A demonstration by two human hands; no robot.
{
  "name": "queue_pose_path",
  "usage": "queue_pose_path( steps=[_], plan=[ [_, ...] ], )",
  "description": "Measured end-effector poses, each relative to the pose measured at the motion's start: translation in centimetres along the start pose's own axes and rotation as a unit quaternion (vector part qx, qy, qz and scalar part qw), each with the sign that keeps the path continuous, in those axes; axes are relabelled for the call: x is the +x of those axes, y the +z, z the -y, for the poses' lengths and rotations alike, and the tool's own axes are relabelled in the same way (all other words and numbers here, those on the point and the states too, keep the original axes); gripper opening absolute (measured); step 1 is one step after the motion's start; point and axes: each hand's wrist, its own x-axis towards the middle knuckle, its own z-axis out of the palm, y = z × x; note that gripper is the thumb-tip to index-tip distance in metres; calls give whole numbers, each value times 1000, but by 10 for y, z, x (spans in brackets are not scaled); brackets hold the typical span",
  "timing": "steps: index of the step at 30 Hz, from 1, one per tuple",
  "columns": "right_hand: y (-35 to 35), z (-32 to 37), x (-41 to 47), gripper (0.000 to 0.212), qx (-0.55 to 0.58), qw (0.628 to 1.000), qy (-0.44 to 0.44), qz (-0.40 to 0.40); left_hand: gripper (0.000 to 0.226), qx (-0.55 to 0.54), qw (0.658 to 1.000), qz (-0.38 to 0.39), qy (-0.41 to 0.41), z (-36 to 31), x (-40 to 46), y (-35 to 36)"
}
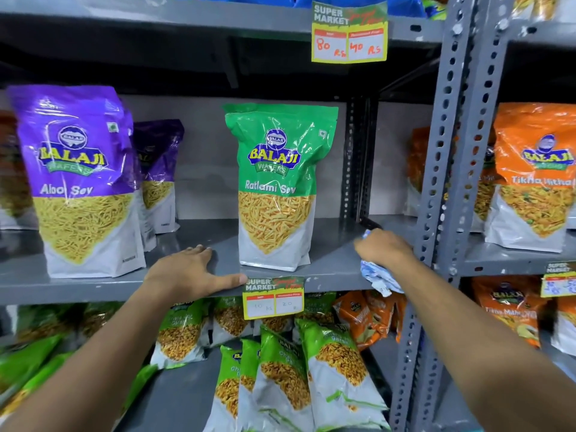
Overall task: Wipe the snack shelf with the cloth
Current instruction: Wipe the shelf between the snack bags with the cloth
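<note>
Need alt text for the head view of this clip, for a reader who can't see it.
A person's right hand presses a crumpled blue-and-white cloth on the right end of a grey metal shelf, while the left hand rests flat on its front edge. A green snack bag stands between the hands, a purple snack bag further left.
</note>
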Motion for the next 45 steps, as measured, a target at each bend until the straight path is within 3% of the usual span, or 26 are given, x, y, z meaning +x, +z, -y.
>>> queue_pose_path(
  steps=[4, 9, 17, 22, 25, 27, 30, 34, 37, 40, 42, 45],
  plan=[
    [-6, 5, 0, 26, -7, 998, -47, 33, 141, -4, 1000, -4, 8, 0, 1, -2],
    [4, 9, -19, 56, -11, 988, -138, 67, 142, 5, 1000, 2, 5, 5, 0, -2],
    [12, 22, -65, 65, -74, 955, -273, 91, 144, 6, 1000, 14, -3, 10, 0, -1],
    [7, 22, -84, 57, -31, 949, -301, 91, 140, -3, 1000, 6, -3, 11, 0, -2],
    [-3, 17, -89, 49, 72, 948, -288, 115, 138, -6, 1000, 2, 2, 10, -2, -3],
    [-7, 15, -86, 44, 139, 952, -262, 80, 138, -10, 1000, 1, 3, 9, -3, -4],
    [0, 14, -70, 43, 62, 972, -226, 13, 140, -9, 1000, 5, 3, 8, -5, -5],
    [22, 23, -71, 41, -31, 976, -215, 9, 140, -4, 1000, 5, 11, 11, -3, -4],
    [24, 33, -83, 47, 2, 965, -260, 38, 139, -1, 1000, 1, 13, 13, -1, -3],
    [15, 36, -88, 44, 99, 965, -234, 58, 141, 5, 1000, 1, 18, 13, -2, -3],
    [7, 32, -82, 37, 169, 968, -183, 8, 142, 8, 1000, -2, 21, 13, -2, -2],
    [-1, 20, -60, 26, 104, 984, -123, -77, 139, 11, 1000, -5, 22, 11, -2, -5]
  ],
)
